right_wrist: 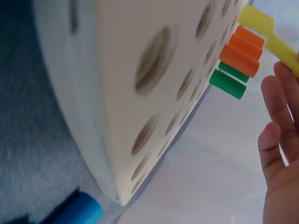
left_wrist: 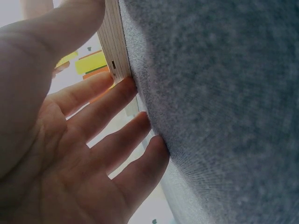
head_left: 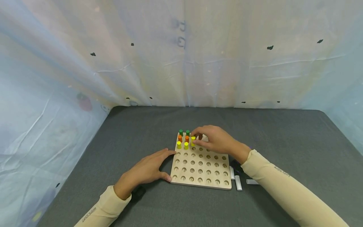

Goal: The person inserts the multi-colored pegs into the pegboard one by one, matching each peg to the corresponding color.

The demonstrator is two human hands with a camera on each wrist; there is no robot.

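Note:
A pale wooden pegboard with rows of round holes lies flat on the table. My right hand pinches a yellow peg over the board's far left part. In the right wrist view this yellow peg slants between the fingertips and the pegs in the board. Two green pegs, two orange pegs and two yellow pegs stand upright in the holes. My left hand rests along the board's left edge, thumb and fingers spread and touching the wood.
White pegs lie on the grey table by the board's near right corner, one partly under the right forearm. A blue peg shows beside the board in the right wrist view. A pale curtain hangs behind the table.

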